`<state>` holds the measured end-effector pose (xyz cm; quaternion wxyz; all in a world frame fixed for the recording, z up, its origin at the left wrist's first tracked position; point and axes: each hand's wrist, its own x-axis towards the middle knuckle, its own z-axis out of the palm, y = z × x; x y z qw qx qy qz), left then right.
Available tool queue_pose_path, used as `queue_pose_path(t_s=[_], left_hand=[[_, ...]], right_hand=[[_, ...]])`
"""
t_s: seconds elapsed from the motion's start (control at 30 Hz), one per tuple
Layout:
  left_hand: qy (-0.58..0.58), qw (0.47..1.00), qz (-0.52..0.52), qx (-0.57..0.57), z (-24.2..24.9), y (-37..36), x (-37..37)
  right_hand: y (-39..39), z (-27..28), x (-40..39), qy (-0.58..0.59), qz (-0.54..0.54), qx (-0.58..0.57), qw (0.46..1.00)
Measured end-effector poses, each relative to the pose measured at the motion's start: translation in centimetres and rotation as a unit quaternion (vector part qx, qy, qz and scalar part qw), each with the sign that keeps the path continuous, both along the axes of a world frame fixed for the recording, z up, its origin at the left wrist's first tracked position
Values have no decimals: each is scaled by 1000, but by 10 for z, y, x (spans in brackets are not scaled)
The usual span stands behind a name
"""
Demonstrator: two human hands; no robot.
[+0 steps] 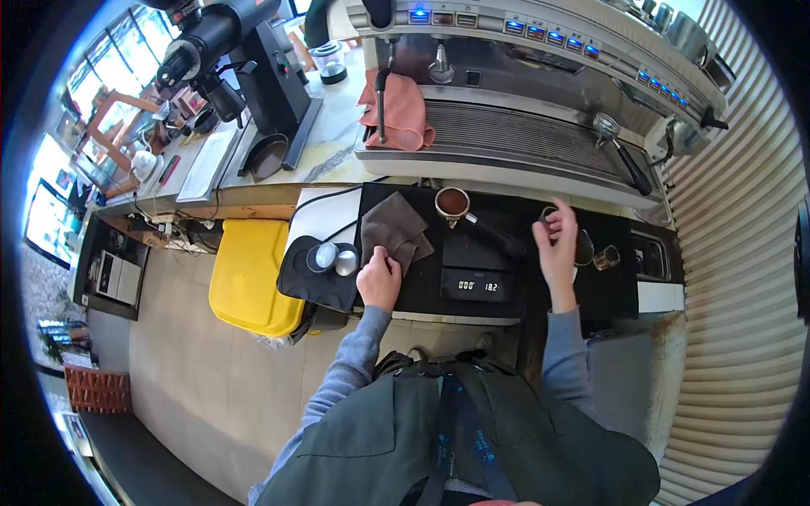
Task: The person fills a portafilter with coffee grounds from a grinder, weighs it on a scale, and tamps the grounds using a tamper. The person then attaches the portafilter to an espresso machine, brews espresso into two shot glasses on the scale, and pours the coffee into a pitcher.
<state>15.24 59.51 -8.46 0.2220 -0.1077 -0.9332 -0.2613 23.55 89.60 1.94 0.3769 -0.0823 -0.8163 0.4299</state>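
Observation:
My left hand (380, 280) is closed at the lower edge of a folded brown cloth (395, 226), its fingertips pinching the fabric. Just left of it, a tamping mat (314, 284) bears two round silver-topped tools (346, 262). A portafilter (453, 202) filled with ground coffee rests at the black scale (477, 285), whose display reads 18.2. The portafilter's black handle points toward my right hand (557, 243), which is raised over the black mat with fingers apart. Close by stand small glasses (606, 257); one is partly hidden behind that hand.
The espresso machine (523, 114) spans the back, with a pink cloth (396, 110) on its drip tray and another portafilter (620, 152) at the right. A grinder (270, 84) stands left. Below the counter is a yellow bin lid (253, 274). A ribbed wall (742, 253) bounds the right.

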Motion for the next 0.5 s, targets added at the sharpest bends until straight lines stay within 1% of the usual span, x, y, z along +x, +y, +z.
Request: queue_pose_path(t_s=[0.03, 0.1, 0.13, 0.17, 0.23, 0.33, 0.43, 0.5], left_hand=[[-1, 1000, -5, -1, 2, 0, 0], [-19, 1000, -5, 18, 4, -1, 1], [-20, 1000, -9, 18, 3, -1, 1], [-16, 1000, -9, 22, 3, -1, 0], [-14, 999, -13, 27, 2, -1, 0], [-10, 999, -16, 26, 2, -1, 1], [-12, 1000, -12, 20, 2, -1, 2], [-12, 1000, -8, 13, 2, -1, 1]], right_hand=[[0, 16, 10, 4, 3, -48, 999], [4, 32, 30, 21, -15, -101, 995], [4, 41, 39, 39, -41, -72, 996], [6, 48, 48, 31, -88, -39, 995], [13, 51, 65, 64, -107, -88, 988], [13, 57, 86, 94, -160, -73, 980], [14, 57, 100, 114, -190, -45, 974], [16, 60, 103, 129, -191, -54, 972]])
